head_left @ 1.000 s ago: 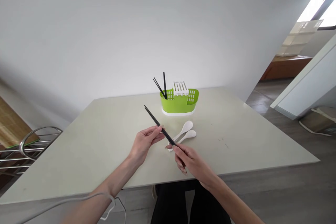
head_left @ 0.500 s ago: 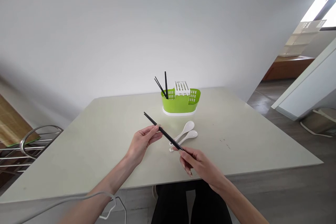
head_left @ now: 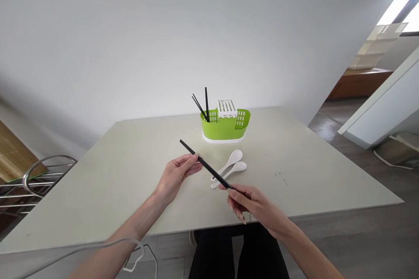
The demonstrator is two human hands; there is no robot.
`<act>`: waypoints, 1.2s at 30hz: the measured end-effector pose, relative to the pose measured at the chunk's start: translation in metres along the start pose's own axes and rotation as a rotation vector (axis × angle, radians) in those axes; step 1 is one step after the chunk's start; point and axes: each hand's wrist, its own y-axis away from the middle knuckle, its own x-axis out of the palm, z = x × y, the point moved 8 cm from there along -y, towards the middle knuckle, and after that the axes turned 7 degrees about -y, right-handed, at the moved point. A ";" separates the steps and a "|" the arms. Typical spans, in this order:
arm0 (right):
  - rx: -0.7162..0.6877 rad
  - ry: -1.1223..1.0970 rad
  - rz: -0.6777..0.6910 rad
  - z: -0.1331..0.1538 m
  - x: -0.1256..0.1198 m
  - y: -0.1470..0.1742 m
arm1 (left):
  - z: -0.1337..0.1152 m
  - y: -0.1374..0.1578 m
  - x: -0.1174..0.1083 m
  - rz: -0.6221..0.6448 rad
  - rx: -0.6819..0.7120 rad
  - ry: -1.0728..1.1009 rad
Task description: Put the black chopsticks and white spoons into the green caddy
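Note:
A pair of black chopsticks (head_left: 211, 170) slants between my two hands above the table. My left hand (head_left: 178, 172) pinches them nearer their far, thin tips. At the near, thick end, my right hand (head_left: 253, 202) grips them between thumb and fingers. Two white spoons (head_left: 234, 168) lie side by side on the table, partly behind the chopsticks and close to my right hand. Farther back stands a green utensil basket (head_left: 224, 130) with a white base and a white slotted top piece. Several black chopsticks (head_left: 206, 104) lean in its left compartment; its right compartment is partly visible.
The pale table (head_left: 153, 139) meets a white wall at the back. A metal rack (head_left: 49, 178) stands off its left edge. A light cable (head_left: 98, 246) crosses the lower left, near my left forearm. Small marks (head_left: 280, 178) show on the tabletop at right.
My right hand has shifted slightly right and down along the chopsticks' thick end. My left hand stays nearly in place, still pinching them. The basket and spoons have not moved.

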 end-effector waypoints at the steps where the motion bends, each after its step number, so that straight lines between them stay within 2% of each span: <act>1: 0.005 -0.006 0.000 0.000 -0.001 0.000 | -0.001 0.000 0.001 -0.003 0.000 -0.003; 7: -0.004 -0.019 -0.004 -0.001 -0.004 0.001 | -0.006 -0.001 0.004 -0.042 0.028 -0.020; 10: -0.038 0.048 -0.016 -0.003 -0.017 0.006 | -0.017 -0.011 -0.006 -0.093 0.062 -0.001; 13: -0.081 0.206 -0.123 -0.008 -0.057 0.015 | -0.043 -0.029 -0.029 -0.203 0.126 0.032; 17: -0.144 0.356 -0.402 -0.014 -0.136 0.029 | -0.094 -0.057 -0.064 -0.371 0.261 0.106; 20: -0.180 0.367 -0.583 -0.016 -0.181 0.040 | -0.126 -0.078 -0.077 -0.462 0.354 0.114; 22: -0.205 0.350 -0.652 -0.017 -0.196 0.045 | -0.138 -0.094 -0.078 -0.499 0.387 0.095; 25: -0.205 0.387 -0.647 -0.020 -0.198 0.045 | -0.142 -0.121 -0.074 -0.538 0.383 0.058; 29: -0.196 0.504 -0.608 -0.022 -0.190 0.042 | -0.134 -0.153 -0.061 -0.579 0.350 0.017; 36: -0.186 0.461 -0.577 -0.023 -0.191 0.041 | -0.110 -0.184 -0.040 -0.599 0.284 -0.154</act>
